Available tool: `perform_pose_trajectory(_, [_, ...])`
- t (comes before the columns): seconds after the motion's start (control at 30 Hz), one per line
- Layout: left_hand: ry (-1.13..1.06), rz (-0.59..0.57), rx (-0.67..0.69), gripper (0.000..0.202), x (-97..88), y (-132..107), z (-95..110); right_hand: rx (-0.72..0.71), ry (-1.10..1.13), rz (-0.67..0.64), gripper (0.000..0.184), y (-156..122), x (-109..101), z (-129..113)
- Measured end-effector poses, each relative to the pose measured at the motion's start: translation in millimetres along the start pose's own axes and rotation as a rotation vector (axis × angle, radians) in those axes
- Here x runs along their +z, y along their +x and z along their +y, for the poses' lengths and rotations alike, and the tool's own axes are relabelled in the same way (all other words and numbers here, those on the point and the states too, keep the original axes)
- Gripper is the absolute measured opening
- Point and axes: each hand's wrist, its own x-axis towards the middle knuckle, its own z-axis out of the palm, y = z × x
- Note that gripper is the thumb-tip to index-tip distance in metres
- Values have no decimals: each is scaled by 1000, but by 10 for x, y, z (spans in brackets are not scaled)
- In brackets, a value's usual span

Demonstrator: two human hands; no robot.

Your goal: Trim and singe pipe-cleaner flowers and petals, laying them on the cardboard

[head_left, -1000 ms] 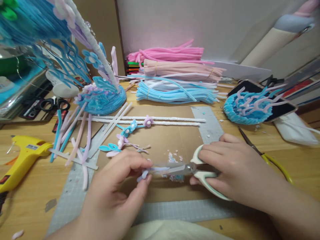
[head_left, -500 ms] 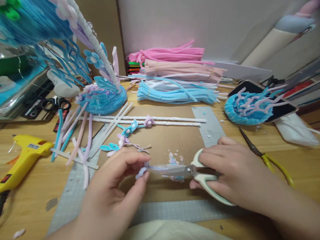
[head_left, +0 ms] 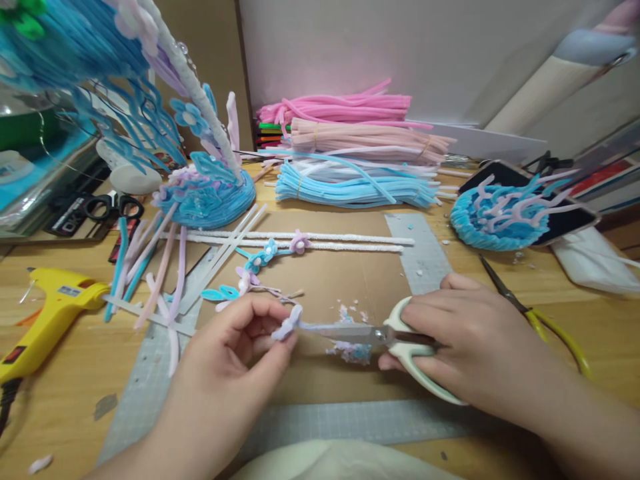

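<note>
Between the thumb and fingers of my left hand (head_left: pixel 235 373) is a small lilac pipe-cleaner flower (head_left: pixel 287 324), its thin stem pointing right. My right hand (head_left: pixel 465 343) is wrapped round the pale green handles of a pair of scissors (head_left: pixel 354 334). The blades lie along the stem and look nearly closed. Below them, pink and blue fuzz trimmings (head_left: pixel 356 352) are heaped on a brown cardboard sheet (head_left: pixel 320 383). Just beyond my left hand lie finished blue flowers (head_left: pixel 260 257) and a lilac flower (head_left: pixel 299 242) on stems.
A yellow glue gun (head_left: pixel 60 307) lies at left beside loose pipe cleaners (head_left: pixel 163 277). Bundled blue pipe cleaners (head_left: pixel 350 183) lie at the back. Yellow-handled pliers (head_left: pixel 530 317) and a blue fuzzy bowl-shaped piece (head_left: pixel 493 217) are at right. A tall blue decorated piece (head_left: pixel 215 203) stands back left.
The lilac flower has turned and risen slightly in my left fingers, showing more of its petals. The scissors have shifted a little, with their blades still at the stem.
</note>
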Motion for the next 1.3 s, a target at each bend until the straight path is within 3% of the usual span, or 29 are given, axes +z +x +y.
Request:
perform_pose_trajectory(0.57, [328,-24,336,21,-84,-62,-124,0,-36,6,38,-41,16,-30])
perform_pose_trajectory(0.9, [335,-14,271,20,-87,-58,-100,8,-83,67,34,-29,-66,-60])
perform_pose_trajectory(1.3, [315,-76,248,19,-48,-76,-35,27,-122,60,30,-18,25,-73])
